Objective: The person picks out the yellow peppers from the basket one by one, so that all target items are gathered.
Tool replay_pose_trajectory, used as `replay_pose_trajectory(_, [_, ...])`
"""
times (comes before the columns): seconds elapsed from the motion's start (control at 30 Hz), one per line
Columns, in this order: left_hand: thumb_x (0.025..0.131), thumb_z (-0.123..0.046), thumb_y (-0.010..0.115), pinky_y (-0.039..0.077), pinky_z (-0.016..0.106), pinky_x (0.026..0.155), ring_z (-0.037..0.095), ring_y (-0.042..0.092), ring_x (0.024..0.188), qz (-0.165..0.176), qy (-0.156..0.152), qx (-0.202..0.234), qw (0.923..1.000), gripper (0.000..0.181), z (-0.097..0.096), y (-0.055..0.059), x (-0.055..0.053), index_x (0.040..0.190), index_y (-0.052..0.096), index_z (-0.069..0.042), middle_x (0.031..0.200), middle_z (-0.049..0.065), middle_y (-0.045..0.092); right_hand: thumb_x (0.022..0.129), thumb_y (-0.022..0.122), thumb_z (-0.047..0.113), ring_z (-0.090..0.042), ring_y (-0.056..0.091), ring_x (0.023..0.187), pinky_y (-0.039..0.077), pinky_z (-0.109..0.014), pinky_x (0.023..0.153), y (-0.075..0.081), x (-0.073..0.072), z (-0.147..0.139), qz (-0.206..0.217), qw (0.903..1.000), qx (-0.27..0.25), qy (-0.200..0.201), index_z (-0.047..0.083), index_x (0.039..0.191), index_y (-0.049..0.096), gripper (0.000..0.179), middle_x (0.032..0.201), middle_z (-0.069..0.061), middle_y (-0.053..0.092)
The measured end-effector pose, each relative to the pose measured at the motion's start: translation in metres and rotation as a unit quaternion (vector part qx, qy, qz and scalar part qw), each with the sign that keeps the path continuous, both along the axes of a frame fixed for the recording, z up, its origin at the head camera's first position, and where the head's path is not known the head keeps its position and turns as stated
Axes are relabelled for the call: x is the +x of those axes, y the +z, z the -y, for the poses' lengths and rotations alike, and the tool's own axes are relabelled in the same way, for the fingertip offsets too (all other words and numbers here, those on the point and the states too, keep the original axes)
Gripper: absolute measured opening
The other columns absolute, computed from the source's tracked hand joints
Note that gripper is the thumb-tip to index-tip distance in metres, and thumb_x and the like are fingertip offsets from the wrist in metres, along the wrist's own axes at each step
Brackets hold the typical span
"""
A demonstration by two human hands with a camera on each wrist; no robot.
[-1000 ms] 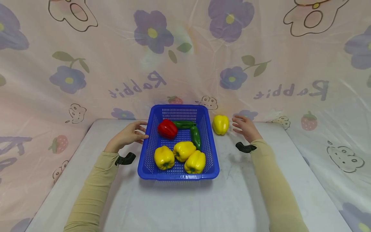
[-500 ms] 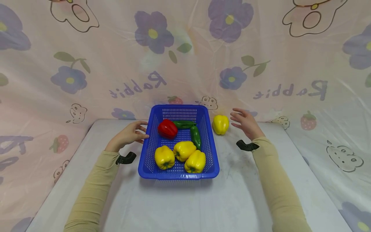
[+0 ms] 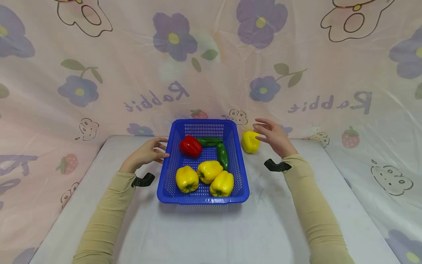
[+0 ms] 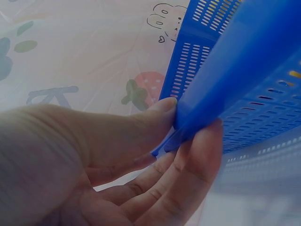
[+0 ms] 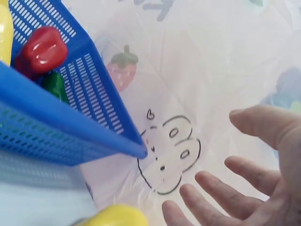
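A blue plastic basket [image 3: 244, 183] stands mid-table. Thumb and fingers of my left hand [image 3: 145, 153] pinch its left rim; the left wrist view shows the thumb [image 4: 162, 106] on one side of the rim and fingers on the other. Inside lie a red bell pepper [image 3: 190, 147], two green peppers [image 3: 222, 156] and several yellow bell peppers [image 3: 187, 179]. Another yellow bell pepper [image 3: 250, 142] sits outside, right of the basket. My right hand [image 3: 274, 137], fingers spread and holding nothing, hovers just right of that pepper, fingertips overlapping its upper edge in the head view.
The white table [image 3: 197, 234] meets a printed cloth backdrop [image 3: 217, 73] right behind the basket. Cloth also hangs along both sides. A black wrist mount [image 3: 143, 180] sticks out below the left hand, and another mount [image 3: 277, 165] below the right.
My right hand has risen and then shifted left, its fingertips now over the edge of the outside yellow bell pepper. The left hand, basket and vegetables stay put.
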State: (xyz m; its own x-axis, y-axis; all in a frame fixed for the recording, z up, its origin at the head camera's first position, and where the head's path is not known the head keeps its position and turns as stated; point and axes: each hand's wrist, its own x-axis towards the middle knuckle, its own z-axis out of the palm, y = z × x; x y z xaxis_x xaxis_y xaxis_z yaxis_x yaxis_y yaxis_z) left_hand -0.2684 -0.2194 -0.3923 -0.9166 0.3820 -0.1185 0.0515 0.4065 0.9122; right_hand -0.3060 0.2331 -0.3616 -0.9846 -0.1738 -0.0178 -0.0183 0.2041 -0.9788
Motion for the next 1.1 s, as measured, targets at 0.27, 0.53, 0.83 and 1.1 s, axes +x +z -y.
replay_pose_trajectory(0.27, [0.090, 0.000, 0.064, 0.058, 0.040, 0.073, 0.028, 0.063, 0.083, 0.000, 0.003, -0.001, 1.0000, 0.064, -0.001, 0.001, 0.001, 0.143, 0.030, 0.006, 0.115, 0.030, 0.048, 0.097, 0.058, 0.024, -0.039, 0.039, 0.129, 0.035, -0.053, 0.105, 0.009, 0.005, 0.013, -0.009, 0.9993, 0.000, 0.037, 0.007, 0.144, 0.037, 0.054, 0.142, -0.018, 0.041])
replay_pose_trajectory(0.53, [0.090, 0.000, 0.064, 0.057, 0.040, 0.073, 0.027, 0.063, 0.082, 0.000, 0.002, 0.004, 1.0000, 0.064, -0.001, 0.001, 0.001, 0.143, 0.029, 0.007, 0.115, 0.030, 0.048, 0.094, 0.062, 0.026, -0.036, 0.042, 0.128, 0.038, -0.052, 0.102, 0.013, 0.008, 0.025, -0.024, 0.9965, 0.024, 0.076, 0.009, 0.143, 0.040, 0.056, 0.140, -0.018, 0.044])
replay_pose_trajectory(0.83, [0.090, 0.000, 0.064, 0.058, 0.039, 0.073, 0.027, 0.063, 0.083, -0.001, 0.001, 0.002, 1.0000, 0.065, -0.001, 0.001, 0.001, 0.143, 0.028, 0.008, 0.117, 0.031, 0.048, 0.095, 0.062, 0.021, -0.034, 0.040, 0.130, 0.034, -0.050, 0.107, 0.017, 0.014, 0.039, -0.050, 0.9850, 0.051, 0.157, 0.009, 0.145, 0.037, 0.057, 0.143, -0.019, 0.041])
replay_pose_trajectory(1.1, [0.090, 0.001, 0.063, 0.057, 0.041, 0.074, 0.027, 0.063, 0.083, -0.003, -0.003, 0.006, 1.0000, 0.065, -0.001, 0.001, 0.001, 0.143, 0.027, 0.008, 0.116, 0.032, 0.047, 0.092, 0.066, 0.024, -0.032, 0.044, 0.127, 0.039, -0.047, 0.103, 0.018, 0.019, 0.056, -0.061, 0.9714, 0.098, 0.208, 0.010, 0.140, 0.044, 0.054, 0.137, -0.011, 0.048])
